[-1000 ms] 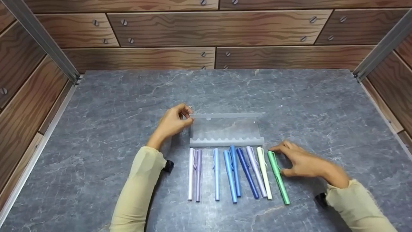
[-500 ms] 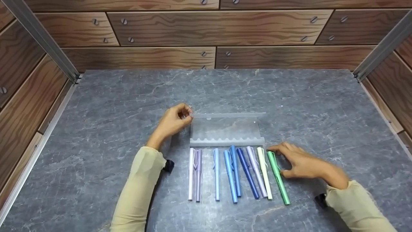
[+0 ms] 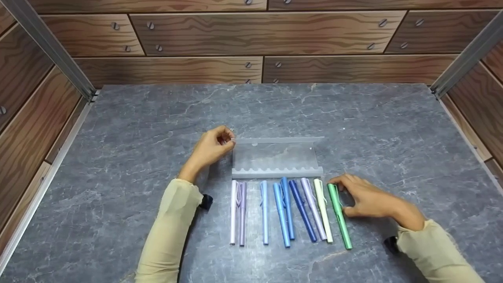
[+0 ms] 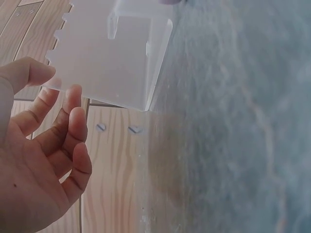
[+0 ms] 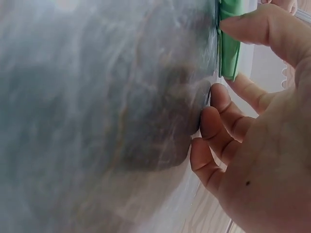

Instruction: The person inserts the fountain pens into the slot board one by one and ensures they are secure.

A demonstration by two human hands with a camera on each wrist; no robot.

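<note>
A translucent plastic pen holder (image 3: 277,173) with a notched front strip lies mid-table. My left hand (image 3: 212,147) pinches its left edge near the far corner; in the left wrist view the thumb (image 4: 41,72) is in front of the plastic and the index finger shows behind it. Below the holder lies a row of capped pens, with a green pen (image 3: 340,216) at the right end. My right hand (image 3: 367,196) holds the green pen's cap end: in the right wrist view its thumb (image 5: 243,26) is against the clip side, its index finger at the tip.
To the left of the green pen lie a pale yellow-green pen (image 3: 323,212), a lilac pen (image 3: 313,210), a dark blue pen (image 3: 302,212), several lighter blue ones, a purple pen (image 3: 243,216) and a white-lilac pen (image 3: 233,214). Wood-patterned panels (image 3: 267,35) wall the grey marbled table (image 3: 157,118).
The green pen has turned slightly, its cap end shifting right and its lower end left. The left hand and the pen holder have stayed in place.
</note>
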